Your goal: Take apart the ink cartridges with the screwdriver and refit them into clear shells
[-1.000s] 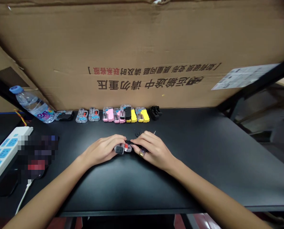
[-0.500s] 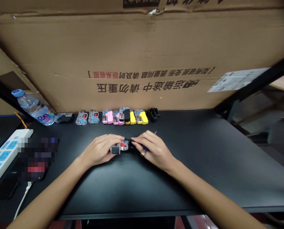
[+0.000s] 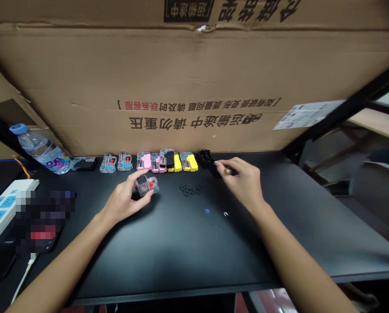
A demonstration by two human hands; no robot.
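My left hand [image 3: 124,201] grips a small clear plastic device [image 3: 146,185] with a black cap and a red part, lifted a little off the black table [image 3: 279,226]. My right hand [image 3: 243,180] reaches to the back of the table and pinches a thin screwdriver-like tool [image 3: 227,171] with a gold band. Its fingertips are next to a pile of black parts [image 3: 205,157]. Several small black rings [image 3: 190,190] lie between my hands. A blue dot [image 3: 207,211] and a small white ring [image 3: 226,213] lie nearer to me.
A row of clear, pink and yellow devices [image 3: 155,161] lines the foot of a big cardboard sheet [image 3: 194,87]. A water bottle [image 3: 41,150] lies at the back left. A white power strip [image 3: 1,208] and a phone [image 3: 41,230] are at the left edge.
My hands have parted. The right hand went back and right to the black parts with the tool. The left lifted the clear device and turned it, which uncovered the black rings.
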